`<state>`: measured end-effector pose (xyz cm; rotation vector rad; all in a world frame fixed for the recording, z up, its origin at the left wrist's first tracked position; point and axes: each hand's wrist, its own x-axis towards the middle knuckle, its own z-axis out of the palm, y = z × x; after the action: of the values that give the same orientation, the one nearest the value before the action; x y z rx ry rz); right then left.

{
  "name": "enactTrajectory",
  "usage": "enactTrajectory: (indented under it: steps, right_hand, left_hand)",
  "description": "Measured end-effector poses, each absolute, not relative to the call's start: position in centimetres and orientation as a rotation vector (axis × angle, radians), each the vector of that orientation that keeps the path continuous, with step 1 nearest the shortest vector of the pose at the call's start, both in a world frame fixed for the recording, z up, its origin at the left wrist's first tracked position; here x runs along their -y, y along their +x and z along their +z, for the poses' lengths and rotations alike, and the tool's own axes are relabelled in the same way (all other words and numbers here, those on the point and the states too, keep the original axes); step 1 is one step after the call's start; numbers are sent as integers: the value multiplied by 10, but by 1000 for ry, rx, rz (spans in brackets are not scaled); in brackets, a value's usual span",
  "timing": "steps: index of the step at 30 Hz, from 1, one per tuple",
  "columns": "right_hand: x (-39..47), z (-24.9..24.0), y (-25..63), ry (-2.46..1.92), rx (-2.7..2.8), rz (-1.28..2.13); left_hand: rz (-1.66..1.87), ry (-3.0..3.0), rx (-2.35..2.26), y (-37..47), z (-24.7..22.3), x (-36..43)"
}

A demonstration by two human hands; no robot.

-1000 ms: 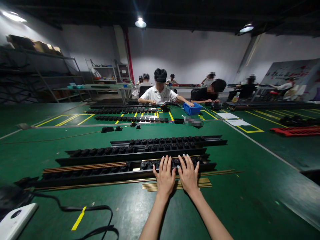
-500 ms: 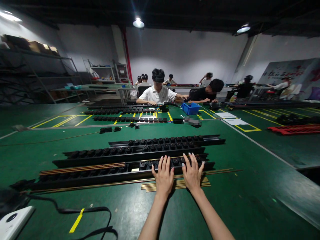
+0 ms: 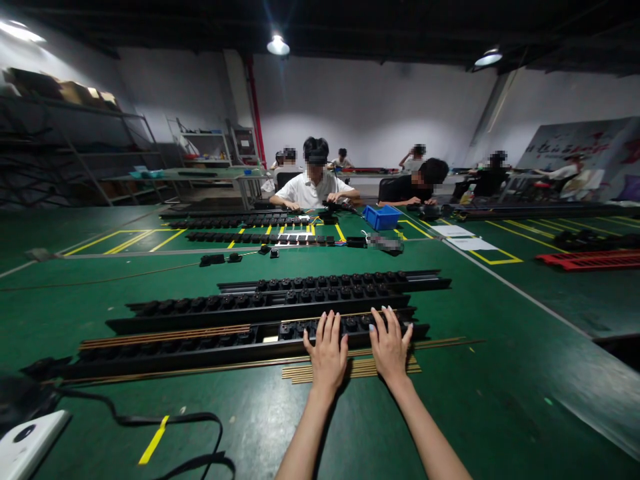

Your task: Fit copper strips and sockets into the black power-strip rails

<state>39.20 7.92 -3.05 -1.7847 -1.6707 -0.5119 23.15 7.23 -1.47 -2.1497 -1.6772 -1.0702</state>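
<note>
My left hand (image 3: 327,353) rests with fingers spread on the nearest black rail (image 3: 200,357), which carries a row of black block-like parts. To its right, my right hand (image 3: 391,347) lies on the same rail, fingers also apart. Neither hand holds anything. Short brass-coloured rods (image 3: 300,375) lie beneath my wrists, partly hidden by them. Longer thin rods (image 3: 230,367) run along the rail's near side. More coppery rods (image 3: 170,337) lie on top of the rail's left half. A thin rod along the rail's far edge passes by my fingertips.
Two more black rails (image 3: 260,307) lie just beyond. Across the green table (image 3: 500,400) are a blue bin (image 3: 381,217), red slotted parts (image 3: 590,259) and paper sheets (image 3: 463,237). A black strap (image 3: 165,420) and white device (image 3: 33,437) are near left. Co-workers sit opposite.
My right hand has shifted slightly to the right along the rail. My left hand stays put. The co-worker opposite has drawn one arm inward from the blue bin.
</note>
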Motion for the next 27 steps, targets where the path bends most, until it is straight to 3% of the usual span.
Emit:
enactTrajectory:
  steps: [27]
  right_hand:
    - [-83, -32, 399, -1799, 1566, -496]
  left_hand:
    - [-1043, -2169, 1719, 231, -16, -73]
